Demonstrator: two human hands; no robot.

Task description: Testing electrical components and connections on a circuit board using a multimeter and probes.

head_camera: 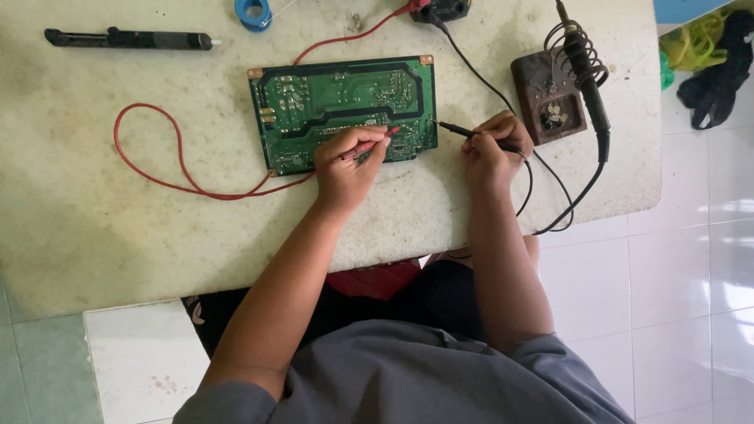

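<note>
**Head cam: both probes on the green board**

Head view has me looking straight down at the circuit board [343, 112] lying flat on the speckled table [94, 228]. My left hand [349, 161] is pinched shut around the red probe [369, 144], tip down near the board's lower edge. My right hand [487, 149] is closed on the black probe [471, 134], its tip just at the board's right edge. My take: plant both wrists on the table, keep the tips steep so they don't slip between pads, and keep the red lead [181, 169] slack. Soldering iron [585, 67] sits in its stand [547, 96] close by my right hand, so mind it.
</note>
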